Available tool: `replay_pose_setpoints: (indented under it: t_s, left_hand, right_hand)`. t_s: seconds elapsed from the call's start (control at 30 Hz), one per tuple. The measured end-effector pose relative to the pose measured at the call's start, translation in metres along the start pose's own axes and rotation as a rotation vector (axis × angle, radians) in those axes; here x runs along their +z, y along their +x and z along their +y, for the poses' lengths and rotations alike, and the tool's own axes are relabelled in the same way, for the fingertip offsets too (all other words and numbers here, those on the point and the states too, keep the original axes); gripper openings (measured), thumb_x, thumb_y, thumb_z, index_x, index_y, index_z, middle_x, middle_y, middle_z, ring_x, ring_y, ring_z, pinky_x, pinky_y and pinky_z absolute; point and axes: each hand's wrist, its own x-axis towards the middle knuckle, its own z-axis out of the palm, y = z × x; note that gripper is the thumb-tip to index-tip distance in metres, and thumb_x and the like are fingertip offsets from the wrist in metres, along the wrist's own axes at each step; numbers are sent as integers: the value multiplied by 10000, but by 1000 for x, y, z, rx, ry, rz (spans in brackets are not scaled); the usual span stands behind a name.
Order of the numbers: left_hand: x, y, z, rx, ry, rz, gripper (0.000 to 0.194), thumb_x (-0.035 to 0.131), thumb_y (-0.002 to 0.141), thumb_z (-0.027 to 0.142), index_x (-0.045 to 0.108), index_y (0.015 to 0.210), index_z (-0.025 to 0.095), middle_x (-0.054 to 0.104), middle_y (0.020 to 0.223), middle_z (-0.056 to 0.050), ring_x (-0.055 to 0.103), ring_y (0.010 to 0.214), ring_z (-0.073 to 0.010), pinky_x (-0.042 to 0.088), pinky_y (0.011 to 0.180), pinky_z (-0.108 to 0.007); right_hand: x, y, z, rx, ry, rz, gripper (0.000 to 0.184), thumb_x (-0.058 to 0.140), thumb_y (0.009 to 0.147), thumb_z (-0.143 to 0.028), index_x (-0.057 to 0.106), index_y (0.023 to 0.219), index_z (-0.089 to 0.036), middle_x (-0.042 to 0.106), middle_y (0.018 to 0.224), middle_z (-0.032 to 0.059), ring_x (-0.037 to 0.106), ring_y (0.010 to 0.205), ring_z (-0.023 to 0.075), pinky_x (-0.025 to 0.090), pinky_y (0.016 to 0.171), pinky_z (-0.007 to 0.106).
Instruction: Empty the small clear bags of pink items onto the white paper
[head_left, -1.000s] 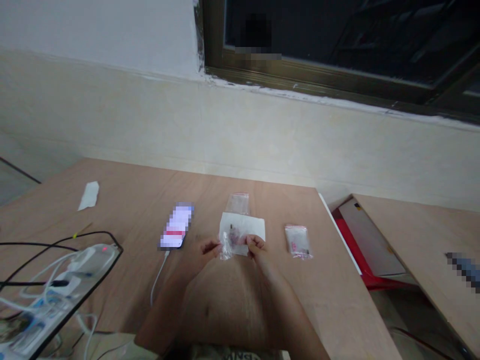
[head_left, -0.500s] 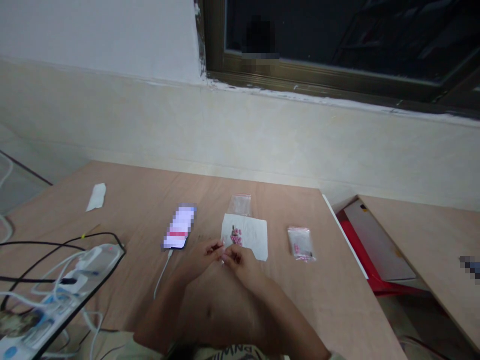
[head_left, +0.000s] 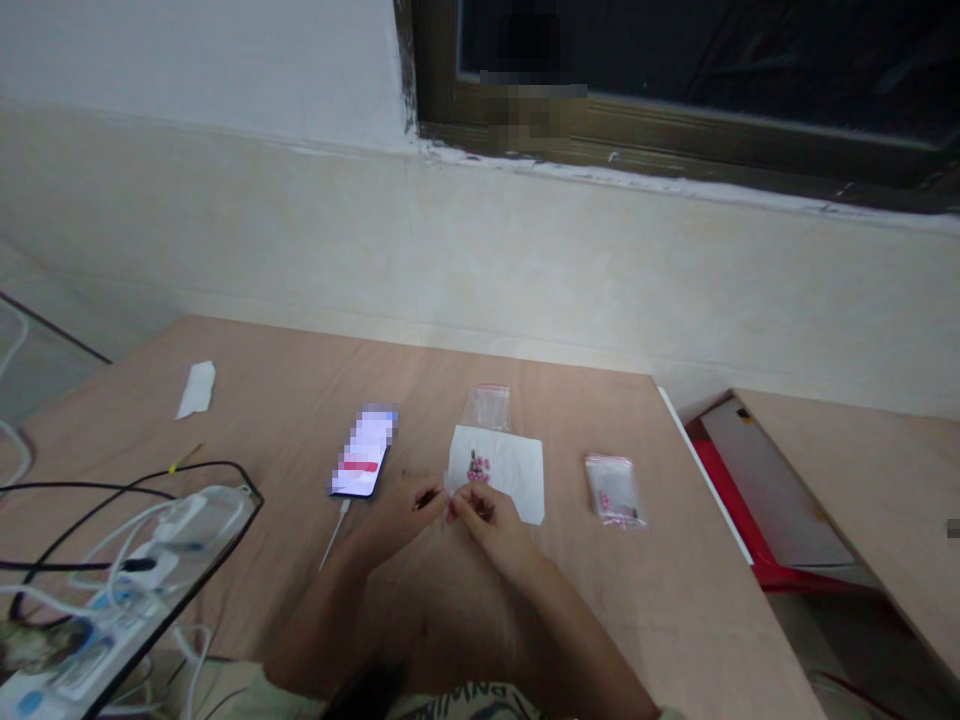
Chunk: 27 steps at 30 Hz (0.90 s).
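Observation:
My left hand (head_left: 401,515) and my right hand (head_left: 487,525) meet in front of a white paper sheet (head_left: 514,470) on the wooden table (head_left: 570,560). Their fingertips pinch something small and dark, too small to identify. A cluster of small pink beads (head_left: 477,467) lies on the paper. Just beyond the sheet is a small clear plastic bag (head_left: 486,407). To its right lies a second clear bag (head_left: 615,490) with pink bits inside.
A smartphone (head_left: 362,453) lies left of my hands, with a white charging cable (head_left: 332,535). Further left are a white tissue (head_left: 196,390) and a white power strip (head_left: 180,530) tangled with cables. The table's right edge drops toward a lower board and a red object (head_left: 724,490).
The small clear bag seen between my hands a second ago no longer shows. The pink beads on the paper are now uncovered, and my hands sit closer together, nearer the paper's lower edge.

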Motion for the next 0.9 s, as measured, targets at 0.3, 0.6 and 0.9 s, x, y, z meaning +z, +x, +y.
replay_pose_setpoints:
  t_s: [0.3, 0.6, 0.9]
  left_hand:
    - [9, -8, 5, 65, -53, -99, 246, 400, 809, 301, 538, 660, 163, 533, 638, 29, 471, 624, -115, 366, 585, -221]
    - [4, -6, -3, -22, 121, 123, 210, 409, 744, 228, 449, 545, 173, 420, 537, 50, 399, 540, -102, 317, 504, -215]
    - [-3, -8, 4, 210, 117, 15, 512, 384, 657, 60, 457, 1152, 165, 513, 1207, -91, 441, 1141, -186, 348, 984, -365]
  right_hand:
    - [1, -2, 5, 98, 88, -52, 354, 470, 743, -510, 463, 610, -182, 421, 423, -52, 395, 361, 79, 288, 388, 207]
    - [0, -1, 0, 132, -14, 12, 201, 465, 678, -154, 464, 477, -167, 506, 440, -26, 396, 393, 64, 291, 408, 187]
    - [9, 2, -8, 47, 48, -9, 155, 437, 634, -108, 427, 498, -180, 433, 429, -57, 386, 421, 67, 279, 432, 188]
